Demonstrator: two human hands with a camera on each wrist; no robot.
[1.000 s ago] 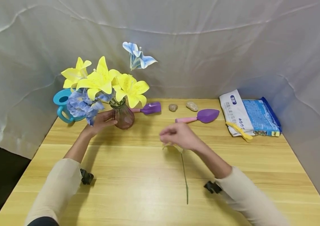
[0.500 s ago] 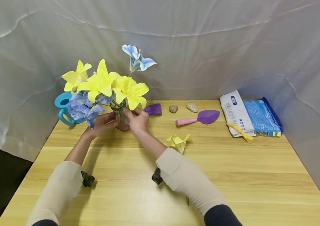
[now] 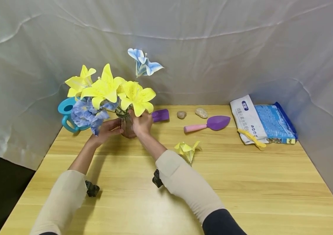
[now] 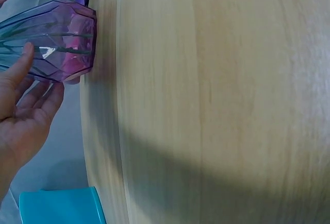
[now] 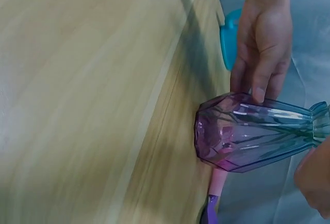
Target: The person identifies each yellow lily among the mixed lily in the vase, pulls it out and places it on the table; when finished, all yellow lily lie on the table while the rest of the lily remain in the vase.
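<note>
A faceted glass vase point(image 5: 247, 131), pink at the base and teal toward the neck, stands upright at the back left. It holds yellow lilies point(image 3: 103, 87), a ruffled blue flower point(image 3: 87, 112) and a tall blue-and-white lily point(image 3: 144, 63). My left hand point(image 3: 105, 131) grips the vase body from the left, thumb on the near side and fingers behind. At the neck, on the right side, my right hand point(image 3: 142, 123) holds the vase with curled fingers partly hidden under a lily. Green stems point(image 4: 62, 50) show through the glass.
A loose yellow lily point(image 3: 187, 151) lies on the table, its stem hidden by my right sleeve. Behind are a blue watering can point(image 3: 67, 107), a purple shovel point(image 3: 161, 115), two stones point(image 3: 201, 113), a pink-handled trowel point(image 3: 217, 122) and fertilizer bags point(image 3: 247, 116) with a yellow strip point(image 3: 251, 138).
My right hand has left the loose yellow lily and moved left to the vase neck, where it now holds. The left hand has kept its grip on the vase.
</note>
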